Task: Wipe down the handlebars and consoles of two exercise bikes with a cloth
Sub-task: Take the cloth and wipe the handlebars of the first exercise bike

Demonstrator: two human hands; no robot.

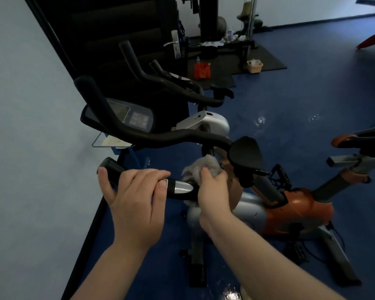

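The near exercise bike has an orange and silver body (294, 211), black handlebars and a console (126, 116) with a screen. My left hand (134, 195) grips the near handlebar grip (178, 188) close to its silver sensor plate. My right hand (212, 191) holds a grey cloth (204, 166) bunched against the same bar, just right of the plate. The far handlebar arm (160, 137) curves across above my hands. A second bike's black handlebars (167, 82) stand behind, near the dark door.
A pale wall runs along the left. A dark door with a silver handle (175, 43) stands behind the bikes. The bike's saddle (359, 138) is at right. Weight machines, an orange bag (201, 71) and a small basket (254, 66) sit on black mats on the blue floor.
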